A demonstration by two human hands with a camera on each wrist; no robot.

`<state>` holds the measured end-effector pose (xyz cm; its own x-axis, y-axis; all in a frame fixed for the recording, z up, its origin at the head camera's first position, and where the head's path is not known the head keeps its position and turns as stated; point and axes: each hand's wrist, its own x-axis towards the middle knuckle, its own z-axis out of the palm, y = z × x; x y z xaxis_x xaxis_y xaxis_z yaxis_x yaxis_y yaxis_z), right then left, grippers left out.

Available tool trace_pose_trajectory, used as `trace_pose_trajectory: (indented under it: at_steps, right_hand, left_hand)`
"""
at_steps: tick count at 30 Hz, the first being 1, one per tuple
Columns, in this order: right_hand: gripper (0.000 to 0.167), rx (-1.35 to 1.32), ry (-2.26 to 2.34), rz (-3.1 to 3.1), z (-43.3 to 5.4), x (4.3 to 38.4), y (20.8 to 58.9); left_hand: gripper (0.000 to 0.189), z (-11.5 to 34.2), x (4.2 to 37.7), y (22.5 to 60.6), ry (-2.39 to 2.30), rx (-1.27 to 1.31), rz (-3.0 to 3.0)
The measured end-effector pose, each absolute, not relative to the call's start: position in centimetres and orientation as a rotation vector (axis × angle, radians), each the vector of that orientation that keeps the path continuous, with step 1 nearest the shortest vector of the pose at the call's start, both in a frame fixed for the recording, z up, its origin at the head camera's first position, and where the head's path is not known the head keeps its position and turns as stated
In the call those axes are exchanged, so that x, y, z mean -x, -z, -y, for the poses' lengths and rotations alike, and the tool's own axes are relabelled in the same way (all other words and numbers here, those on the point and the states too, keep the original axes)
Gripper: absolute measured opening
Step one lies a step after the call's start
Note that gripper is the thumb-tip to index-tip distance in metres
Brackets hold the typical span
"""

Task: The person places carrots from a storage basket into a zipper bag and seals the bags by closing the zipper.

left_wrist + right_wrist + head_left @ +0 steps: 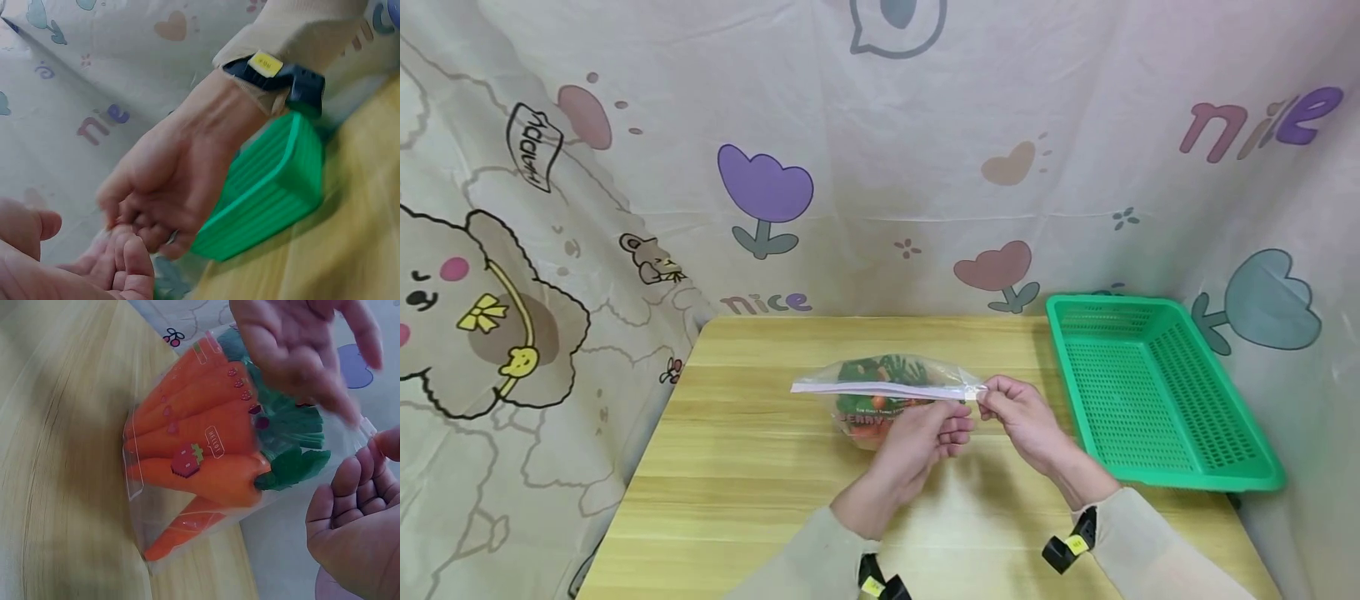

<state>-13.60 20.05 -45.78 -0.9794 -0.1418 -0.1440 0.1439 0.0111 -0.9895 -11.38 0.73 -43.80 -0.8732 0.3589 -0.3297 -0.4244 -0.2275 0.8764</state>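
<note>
A clear zip bag (pixel 951 372) with printed strawberries stands on the wooden table, its pale closure strip (pixel 880 389) running across the top. Several orange carrots (pixel 206 475) with green leafy tops (pixel 294 428) show through its side in the right wrist view. My right hand (pixel 1022 417) pinches the right end of that strip between thumb and fingers. Just in front of the bag, my left hand (pixel 921 446) hovers with loosely bent fingers, holding nothing. It overlaps part of the bag in the head view, and its fingers are blurred in the right wrist view.
To the right, a green plastic basket (pixel 1213 482) sits on the table (pixel 737 500), close to the right-hand cloth. Patterned cloth (pixel 887 167) hangs behind the table and along both sides. Each wrist carries a small black camera (pixel 1070 542).
</note>
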Motion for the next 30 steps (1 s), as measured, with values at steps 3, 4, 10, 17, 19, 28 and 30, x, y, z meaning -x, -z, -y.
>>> trace_pose_trajectory:
  at_steps: [3, 4, 10, 17, 19, 28, 30]
  right_hand:
    - [0.014, 0.024, 2.056, -2.099, -20.1, 13.5, 45.7]
    - [0.014, 0.032, 2.051, -2.108, -20.2, 13.5, 45.7]
    - [0.010, 0.058, 2.011, -2.155, -20.3, 13.4, 45.6]
    - [0.010, 0.067, 1.972, -2.169, -20.5, 13.4, 45.4]
    - [0.010, 0.073, 1.964, -2.175, -20.5, 13.4, 45.3]
    - [0.010, 0.160, 1.924, -2.207, -20.8, 13.5, 45.2]
    - [0.010, 0.181, 1.921, -2.201, -20.9, 13.6, 45.2]
  left_hand:
    - [0.036, -1.9, 11.7, 44.1, -2.167, 0.146, -1.464]
    - [0.036, -2.2, 11.8, 44.1, -2.182, 0.165, -1.439]
    - [0.030, -3.0, 12.3, 44.3, -2.268, 0.299, -1.375]
    - [0.017, -2.9, 13.0, 44.5, -2.254, 0.317, -1.381]
    - [0.016, -2.9, 13.2, 44.5, -2.247, 0.296, -1.397]
    - [0.015, -2.7, 13.5, 44.8, -2.244, 0.286, -1.430]
    - [0.015, -2.6, 13.5, 44.7, -2.242, 0.286, -1.432]
